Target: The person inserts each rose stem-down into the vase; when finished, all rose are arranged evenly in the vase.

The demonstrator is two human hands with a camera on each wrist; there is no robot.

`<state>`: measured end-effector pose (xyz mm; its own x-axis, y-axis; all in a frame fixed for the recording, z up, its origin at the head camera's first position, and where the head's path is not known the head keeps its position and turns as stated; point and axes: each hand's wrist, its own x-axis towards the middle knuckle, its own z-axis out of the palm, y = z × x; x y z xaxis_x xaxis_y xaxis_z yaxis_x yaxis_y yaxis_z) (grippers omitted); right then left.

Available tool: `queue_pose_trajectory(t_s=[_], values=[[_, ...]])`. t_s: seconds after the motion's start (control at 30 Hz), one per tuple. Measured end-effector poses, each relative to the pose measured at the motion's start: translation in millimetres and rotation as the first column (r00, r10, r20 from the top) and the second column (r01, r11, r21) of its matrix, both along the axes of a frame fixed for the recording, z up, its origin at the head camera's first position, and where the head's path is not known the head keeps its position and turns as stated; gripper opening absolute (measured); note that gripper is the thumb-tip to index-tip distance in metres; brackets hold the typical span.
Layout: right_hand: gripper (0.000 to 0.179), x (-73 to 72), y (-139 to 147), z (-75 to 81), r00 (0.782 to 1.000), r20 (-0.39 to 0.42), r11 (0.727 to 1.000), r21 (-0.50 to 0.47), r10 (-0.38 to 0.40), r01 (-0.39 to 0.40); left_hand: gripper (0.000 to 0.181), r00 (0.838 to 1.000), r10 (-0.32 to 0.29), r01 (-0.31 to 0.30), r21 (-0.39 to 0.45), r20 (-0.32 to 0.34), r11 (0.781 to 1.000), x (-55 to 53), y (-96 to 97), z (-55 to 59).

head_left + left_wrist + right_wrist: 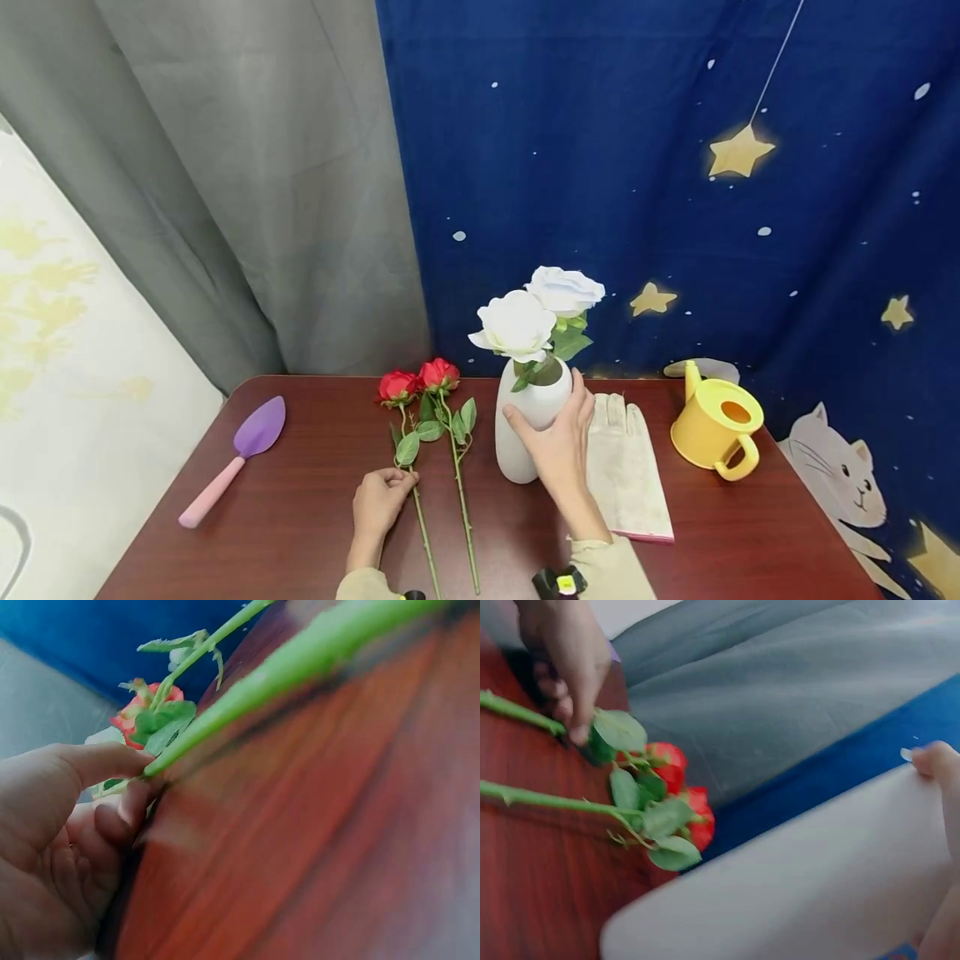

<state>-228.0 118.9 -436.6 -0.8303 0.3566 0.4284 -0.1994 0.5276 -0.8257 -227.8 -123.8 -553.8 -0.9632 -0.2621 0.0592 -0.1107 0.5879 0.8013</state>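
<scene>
Two red roses with green stems lie side by side on the table. My left hand (pixel 380 506) pinches the stem of the left red rose (pixel 398 387) just below its leaves; the left wrist view shows thumb and finger meeting on the stem (pixel 247 697). The other red rose (pixel 439 374) lies just to its right, untouched. My right hand (pixel 558 433) grips a white vase (pixel 513 446) around its upper side. Two white roses (pixel 517 325) stand in the vase, their lower stems hidden inside. In the right wrist view the vase (pixel 780 877) is tilted across the frame.
A pair of pale gloves (pixel 626 475) lies right of the vase. Farther right stands a yellow watering can (pixel 712 425). A purple trowel with a pink handle (pixel 212 492) lies at the left of the dark red-brown table (pixel 300 533). Grey and blue curtains (pixel 660 208) hang behind.
</scene>
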Motion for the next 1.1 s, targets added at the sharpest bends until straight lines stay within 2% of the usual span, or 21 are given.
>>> queue_pose_trajectory(t_s=[0.07, 0.13, 0.27, 0.37, 0.47, 0.6, 0.73, 0.8, 0.87, 0.97, 1.1], values=[[0.105, 0.9, 9.2, 2.7, 0.998, 0.023, 0.999, 0.011, 0.052, -0.052, 0.013, 1.0, -0.007, 0.008, 0.057, -0.015, 0.998, 1.6, -2.8, -2.0], [0.101, 1.3, 17.5, 5.0, 0.992, 0.012, 0.992, 0.014, 0.124, -0.124, 0.012, 1.0, -0.005, 0.006, 0.081, -0.014, 0.997, 2.4, -4.8, -4.1], [0.095, -1.5, 26.9, 9.4, 0.959, -0.041, 0.959, 0.013, 0.282, -0.281, 0.011, 1.0, 0.005, -0.004, 0.098, -0.019, 0.995, 2.5, -6.8, -7.0], [0.093, -5.3, 27.8, 10.5, 0.944, -0.053, 0.945, -0.013, 0.327, -0.328, 0.01, 1.0, 0.019, -0.016, 0.135, -0.018, 0.991, 3.5, -8.5, -8.0], [0.093, -7.7, 26.0, 8.6, 0.954, -0.054, 0.953, -0.047, 0.296, -0.298, 0.011, 1.0, 0.029, -0.026, 0.169, -0.013, 0.985, 5.3, -10.6, -9.1], [0.094, -9.8, 21.4, 5.2, 0.977, -0.077, 0.979, -0.022, 0.2, -0.202, 0.014, 0.999, 0.014, -0.008, 0.201, -0.031, 0.98, 7.1, -13.2, -10.7], [0.097, -9.2, 15.8, 3.6, 0.991, -0.085, 0.994, 0.03, 0.108, -0.105, 0.018, 0.999, 0.02, -0.006, 0.309, -0.043, 0.951, 9.9, -15.7, -11.0], [0.098, -8.1, 13.3, 3.9, 0.994, -0.081, 0.996, 0.056, 0.072, -0.068, 0.019, 0.998, 0.045, -0.024, 0.363, -0.05, 0.931, 10.9, -16.8, -11.7], [0.099, -7.2, 11.2, 4.8, 0.996, -0.077, 0.996, 0.076, 0.043, -0.037, 0.02, 0.996, 0.069, -0.042, 0.38, -0.059, 0.924, 11.5, -17.2, -12.2], [0.1, -6.9, 8.4, 5.6, 0.996, -0.084, 0.997, 0.082, 0.004, 0.003, 0.022, 0.993, 0.088, -0.053, 0.385, -0.074, 0.921, 12.0, -16.7, -13.2], [0.1, -8.2, 3.3, 2.9, 0.994, -0.101, 0.998, 0.037, -0.039, 0.043, 0.025, 0.992, 0.093, -0.053, 0.396, -0.083, 0.917, 12.9, -15.5, -13.9]])
